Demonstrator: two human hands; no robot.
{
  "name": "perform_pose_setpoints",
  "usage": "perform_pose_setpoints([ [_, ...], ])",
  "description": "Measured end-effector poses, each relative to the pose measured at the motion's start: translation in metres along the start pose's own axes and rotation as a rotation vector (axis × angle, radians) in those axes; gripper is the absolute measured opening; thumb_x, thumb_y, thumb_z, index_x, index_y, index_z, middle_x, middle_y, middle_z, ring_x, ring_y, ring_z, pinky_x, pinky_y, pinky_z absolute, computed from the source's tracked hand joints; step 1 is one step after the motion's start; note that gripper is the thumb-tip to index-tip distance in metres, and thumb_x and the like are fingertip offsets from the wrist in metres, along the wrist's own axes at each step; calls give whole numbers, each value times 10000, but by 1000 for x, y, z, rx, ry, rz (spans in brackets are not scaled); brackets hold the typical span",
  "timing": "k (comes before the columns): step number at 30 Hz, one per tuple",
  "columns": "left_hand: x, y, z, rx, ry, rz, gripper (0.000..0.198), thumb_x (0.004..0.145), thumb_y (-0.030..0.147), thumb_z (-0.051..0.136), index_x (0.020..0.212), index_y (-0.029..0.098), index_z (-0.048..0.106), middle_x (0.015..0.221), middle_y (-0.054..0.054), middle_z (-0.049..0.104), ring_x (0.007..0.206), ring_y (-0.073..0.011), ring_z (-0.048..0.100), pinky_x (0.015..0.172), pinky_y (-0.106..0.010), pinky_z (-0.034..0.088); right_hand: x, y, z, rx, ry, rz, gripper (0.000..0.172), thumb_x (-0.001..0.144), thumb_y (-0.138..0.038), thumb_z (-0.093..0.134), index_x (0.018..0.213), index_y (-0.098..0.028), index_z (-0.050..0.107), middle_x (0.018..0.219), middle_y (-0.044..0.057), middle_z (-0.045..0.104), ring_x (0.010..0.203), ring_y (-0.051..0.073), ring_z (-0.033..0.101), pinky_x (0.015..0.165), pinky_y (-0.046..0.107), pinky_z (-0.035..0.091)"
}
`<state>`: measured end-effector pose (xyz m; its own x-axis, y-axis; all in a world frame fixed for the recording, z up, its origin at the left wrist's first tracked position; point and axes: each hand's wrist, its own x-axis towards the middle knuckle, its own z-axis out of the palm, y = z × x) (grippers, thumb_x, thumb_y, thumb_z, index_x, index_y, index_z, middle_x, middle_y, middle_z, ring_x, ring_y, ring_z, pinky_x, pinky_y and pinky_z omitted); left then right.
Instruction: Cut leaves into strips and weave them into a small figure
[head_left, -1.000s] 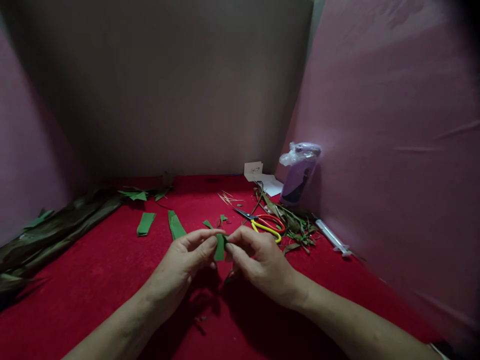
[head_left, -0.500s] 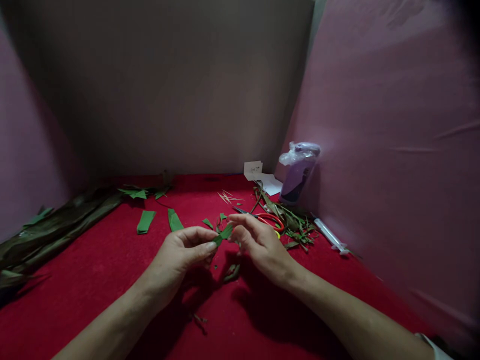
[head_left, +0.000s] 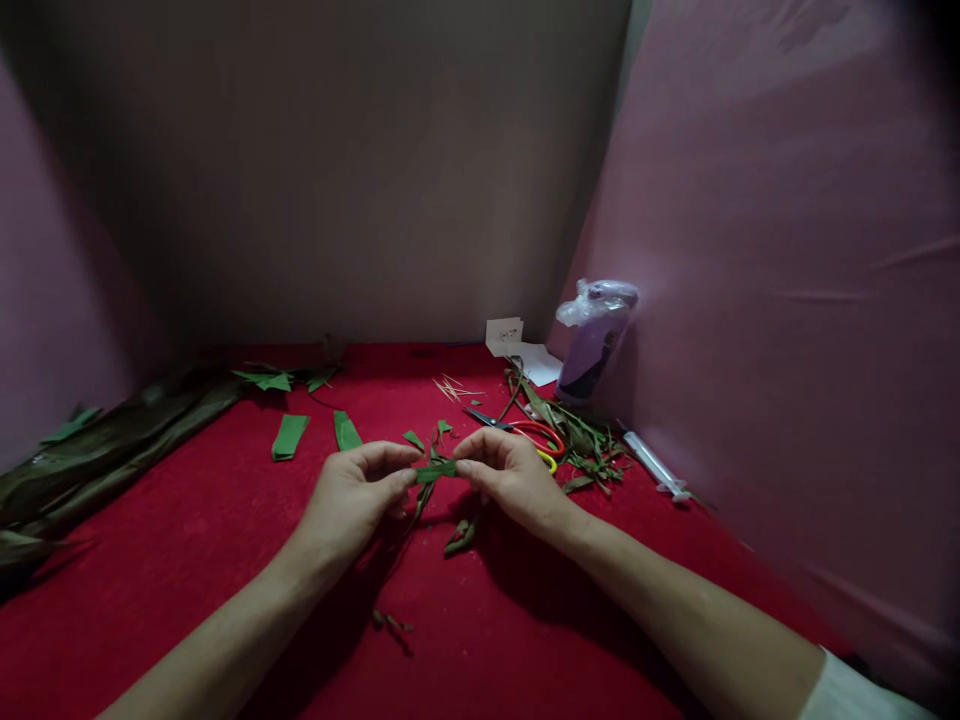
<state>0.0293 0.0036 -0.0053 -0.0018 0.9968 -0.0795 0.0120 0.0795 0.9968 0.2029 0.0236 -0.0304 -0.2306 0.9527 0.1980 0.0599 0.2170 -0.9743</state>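
Observation:
Both hands meet over the middle of the red cloth [head_left: 187, 560]. My left hand [head_left: 356, 495] and my right hand [head_left: 510, 475] each pinch one end of a small green leaf strip [head_left: 436, 471], which lies level between the fingertips. A thin dark strand hangs down from the strip toward the cloth. Below the hands lies a small curled leaf scrap [head_left: 459, 538]. Scissors with red and yellow handles [head_left: 536, 438] rest just behind my right hand.
Cut green leaf pieces [head_left: 289, 436] lie at the left centre. A pile of long dark leaves [head_left: 97, 460] runs along the left edge. At the back right are leaf trimmings [head_left: 589, 445], a purple wrapped bottle [head_left: 594, 340], a syringe [head_left: 654, 465], toothpicks [head_left: 454, 388] and white paper [head_left: 517, 345].
The strip stood upright between the fingers, then tilted, and now lies level. Both hands have shifted slightly away from me, and my right hand is again pinching the strip.

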Motion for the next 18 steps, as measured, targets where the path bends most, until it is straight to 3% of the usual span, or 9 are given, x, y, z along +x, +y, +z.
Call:
perform_pose_setpoints([
  [5, 10, -1, -9, 19, 73, 70, 229, 521, 229, 709, 725, 133, 668, 548, 20, 620, 410, -78, 473, 433, -219, 389, 13, -7, 2, -167, -61, -13, 79, 729, -171, 576, 783, -147, 629, 568, -36, 533, 476, 71, 444, 457, 198, 351],
  [9, 18, 2, -18, 26, 139, 152, 244, 511, 226, 716, 734, 130, 693, 587, 8, 634, 484, -80, 494, 467, -199, 384, 41, -11, 7, -380, -46, -102, 102, 740, -161, 570, 794, -155, 656, 662, 4, 621, 587, 102, 536, 536, 209, 410],
  [14, 31, -2, -33, 30, 296, 194, 278, 522, 271, 699, 759, 127, 694, 569, 2, 620, 498, -105, 501, 467, -220, 383, 84, 5, 19, -491, -96, -100, 80, 693, -141, 627, 751, -157, 679, 666, -5, 657, 613, 103, 572, 567, 193, 418],
  [18, 41, -7, -45, 26, 388, 212, 302, 514, 258, 685, 789, 134, 672, 664, -23, 653, 585, -144, 562, 508, -244, 421, 102, 20, 23, -622, -87, -72, 72, 676, -138, 632, 707, -162, 693, 639, -4, 667, 612, 114, 587, 563, 194, 405],
])
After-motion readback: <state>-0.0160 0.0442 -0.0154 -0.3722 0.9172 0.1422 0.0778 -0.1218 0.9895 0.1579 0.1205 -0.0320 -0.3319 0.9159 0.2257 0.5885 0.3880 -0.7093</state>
